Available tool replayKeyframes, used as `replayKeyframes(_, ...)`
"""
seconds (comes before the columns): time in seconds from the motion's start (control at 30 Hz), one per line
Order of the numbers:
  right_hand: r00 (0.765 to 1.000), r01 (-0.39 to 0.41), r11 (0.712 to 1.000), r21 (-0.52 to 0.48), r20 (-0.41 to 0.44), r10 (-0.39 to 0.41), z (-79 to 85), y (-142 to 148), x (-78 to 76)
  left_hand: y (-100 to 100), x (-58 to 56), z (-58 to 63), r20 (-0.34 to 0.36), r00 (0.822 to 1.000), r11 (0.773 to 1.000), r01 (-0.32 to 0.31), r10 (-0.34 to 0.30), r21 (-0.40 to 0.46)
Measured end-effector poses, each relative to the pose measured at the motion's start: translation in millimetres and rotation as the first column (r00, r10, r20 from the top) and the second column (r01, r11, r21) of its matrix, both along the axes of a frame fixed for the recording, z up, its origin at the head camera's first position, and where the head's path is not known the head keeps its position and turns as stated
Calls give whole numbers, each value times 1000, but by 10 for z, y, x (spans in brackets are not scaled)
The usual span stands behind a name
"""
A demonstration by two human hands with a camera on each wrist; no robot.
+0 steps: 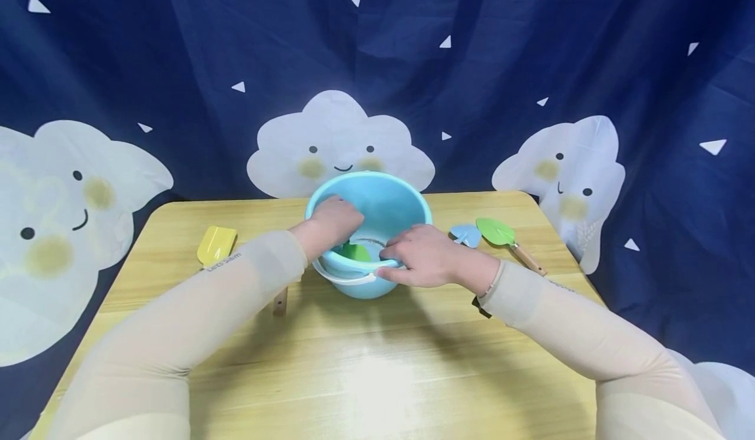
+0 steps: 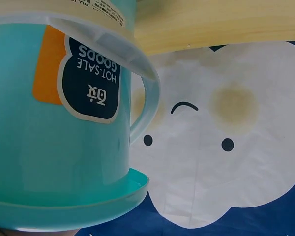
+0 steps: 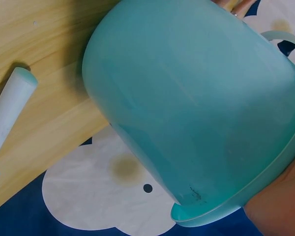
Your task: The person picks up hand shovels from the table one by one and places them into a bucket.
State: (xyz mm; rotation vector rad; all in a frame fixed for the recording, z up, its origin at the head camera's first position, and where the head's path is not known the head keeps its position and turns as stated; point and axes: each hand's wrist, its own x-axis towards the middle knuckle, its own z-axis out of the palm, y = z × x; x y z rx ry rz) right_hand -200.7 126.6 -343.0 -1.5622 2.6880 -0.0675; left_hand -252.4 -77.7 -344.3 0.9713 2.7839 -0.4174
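A light blue bucket [image 1: 386, 194] with a white handle [image 1: 348, 280] stands on the table, tipped a little toward me. My left hand [image 1: 337, 220] reaches over its left rim, with the fingers hidden inside. Just below that hand lies a bright green piece [image 1: 356, 252] in the bucket; whether my fingers hold it cannot be seen. My right hand [image 1: 427, 255] grips the bucket's right front rim, thumb outside and fingers inside. In the left wrist view the bucket's wall [image 2: 88, 157] hides the left hand's work. Its plain side [image 3: 187, 98] fills the right wrist view.
On the wooden table [image 1: 377, 335], a yellow shovel blade [image 1: 217, 246] lies at left, and a wooden handle [image 1: 280, 302] shows beneath my left arm. Right of the bucket lie a small blue shovel [image 1: 466, 235] and a green trowel [image 1: 497, 231] with a wooden handle. A dark blue curtain [image 1: 377, 46] hangs behind.
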Motion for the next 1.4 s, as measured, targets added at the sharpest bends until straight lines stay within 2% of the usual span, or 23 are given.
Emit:
replayKeyframes(0.33, 1000, 1, 1000, 2, -2, -1, -8, 4, -2, 10, 6, -25, -33, 999, 1000, 21, -21, -10)
replayKeyframes(0.8, 1000, 1, 1000, -1, -2, -1, -6, 9, -2, 6, -3, -29, -8, 1000, 999, -18, 19, 28)
replayKeyframes(0.93, 1000, 2, 1000, 2, -1, -2, -5, 8, -1, -8, -33, -57, -14, 1000, 997, -24, 25, 73)
replayKeyframes(1.07, 1000, 0, 1000, 1, -4, 0, -10, 13, -3, -18, -51, -53, -43, 999, 988, -12, 19, 157)
replayKeyframes(1.13, 1000, -2, 1000, -1, -7, 2, -15, 16, -7, -22, -47, -28, -47, 999, 980, -9, 19, 199)
replayKeyframes(1.4, 1000, -2, 1000, -4, -6, 2, -17, 21, -13, -95, 3, 131, 17, 1000, 941, -28, 23, 338)
